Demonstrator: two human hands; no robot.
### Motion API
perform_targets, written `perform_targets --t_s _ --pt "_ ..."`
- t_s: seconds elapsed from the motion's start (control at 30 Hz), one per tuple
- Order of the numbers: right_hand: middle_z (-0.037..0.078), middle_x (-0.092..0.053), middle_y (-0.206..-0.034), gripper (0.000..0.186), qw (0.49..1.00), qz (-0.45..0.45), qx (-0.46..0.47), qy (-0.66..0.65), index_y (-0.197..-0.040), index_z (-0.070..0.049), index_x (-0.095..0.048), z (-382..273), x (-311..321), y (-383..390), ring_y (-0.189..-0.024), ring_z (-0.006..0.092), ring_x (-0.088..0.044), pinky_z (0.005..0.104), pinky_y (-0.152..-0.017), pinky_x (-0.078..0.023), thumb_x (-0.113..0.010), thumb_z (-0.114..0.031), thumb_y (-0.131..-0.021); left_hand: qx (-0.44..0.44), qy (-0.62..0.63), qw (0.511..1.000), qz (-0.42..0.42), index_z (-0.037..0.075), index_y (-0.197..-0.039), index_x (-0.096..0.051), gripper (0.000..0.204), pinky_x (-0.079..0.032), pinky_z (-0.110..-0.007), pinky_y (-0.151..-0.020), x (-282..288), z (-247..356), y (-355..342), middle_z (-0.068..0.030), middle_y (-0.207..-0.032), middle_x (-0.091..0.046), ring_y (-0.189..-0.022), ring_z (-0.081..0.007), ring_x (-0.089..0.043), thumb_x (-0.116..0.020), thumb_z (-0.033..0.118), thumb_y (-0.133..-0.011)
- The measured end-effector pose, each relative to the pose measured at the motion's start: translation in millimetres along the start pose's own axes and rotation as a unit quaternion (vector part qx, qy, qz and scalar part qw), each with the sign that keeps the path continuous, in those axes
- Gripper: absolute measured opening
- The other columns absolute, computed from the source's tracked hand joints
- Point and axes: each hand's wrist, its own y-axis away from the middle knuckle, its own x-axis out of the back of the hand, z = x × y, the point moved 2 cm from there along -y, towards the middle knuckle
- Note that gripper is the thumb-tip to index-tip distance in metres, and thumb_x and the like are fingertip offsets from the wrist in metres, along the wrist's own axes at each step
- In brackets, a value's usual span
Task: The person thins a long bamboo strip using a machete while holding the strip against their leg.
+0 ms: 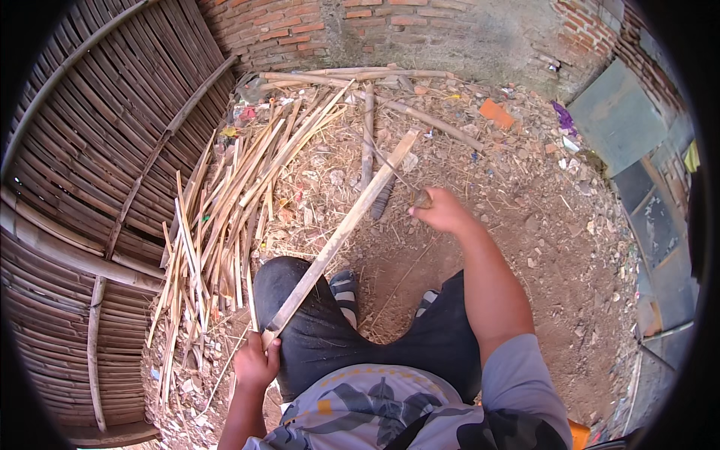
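My left hand [256,361] is closed round the lower end of a long split bamboo slat [341,236]. The slat slants up and away to the right, passing over my left thigh. Beside that hand a thin bamboo strip [251,300] also rises; whether I grip it too is unclear. My right hand [442,210] is wrapped round the handle of a knife [424,199]. Its narrow dark blade [394,171] points up and left, crossing the slat near its far end. Whether blade and slat touch cannot be told.
A heap of split bamboo strips [225,217] lies on my left, beside a bamboo wall [97,135]. Bamboo poles [427,118] lie ahead before a brick wall [405,34]. A dark ridged object [382,199] rests beyond my feet. Grey panels [619,116] lean at the right.
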Motion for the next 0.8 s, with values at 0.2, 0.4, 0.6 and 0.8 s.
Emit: perform_targets --t_s 0.2,0.4,0.6,0.8 --pt "0.019 -0.072 -0.11 0.048 0.956 -0.156 0.17 0.182 -0.121 -0.005 -0.068 -57.1 -48.6 31.4 -0.104 0.0322 -0.071 0.0453 -0.09 -0.055 -0.078 -0.034 -0.084 0.009 -0.015 1.0 -0.012 0.002 -0.09 -0.053 0.039 -0.048 -0.056 -0.056 11.7 4.7 1.6 -0.0248 -0.067 -0.062 -0.062 -0.0484 -0.063 -0.064 0.039 -0.096" --pt "0.018 -0.072 -0.114 0.053 0.972 -0.146 0.139 0.119 -0.121 -0.003 -0.067 -39.3 -27.0 15.4 -0.105 0.0305 -0.07 0.0434 -0.09 -0.056 -0.082 -0.034 -0.082 0.017 0.0 1.0 -0.008 0.002 -0.089 -0.053 0.039 -0.048 -0.057 -0.057 8.8 -1.6 2.5 -0.0258 -0.068 -0.062 -0.064 -0.0494 -0.063 -0.065 0.038 -0.096" --pt "0.017 -0.072 -0.114 0.049 0.997 0.066 -0.041 -0.011 -0.123 -0.003 -0.066 11.4 21.9 3.4 -0.104 0.0301 -0.07 0.0432 -0.092 -0.055 -0.078 -0.033 -0.087 0.006 -0.033 0.999 -0.014 0.002 -0.091 -0.053 0.039 -0.048 -0.057 -0.057 9.8 3.1 -3.3 -0.0256 -0.068 -0.063 -0.064 -0.05 -0.063 -0.065 0.039 -0.095" --pt "0.015 -0.073 -0.11 0.046 0.969 -0.111 0.12 0.184 -0.12 -0.003 -0.067 -52.6 -31.2 31.4 -0.103 0.0282 -0.07 0.0429 -0.091 -0.055 -0.078 -0.032 -0.086 0.021 -0.042 0.998 -0.028 0.002 -0.091 -0.053 0.038 -0.049 -0.058 -0.059 10.5 -0.7 1.8 -0.0265 -0.07 -0.063 -0.066 -0.0494 -0.064 -0.065 0.038 -0.095"
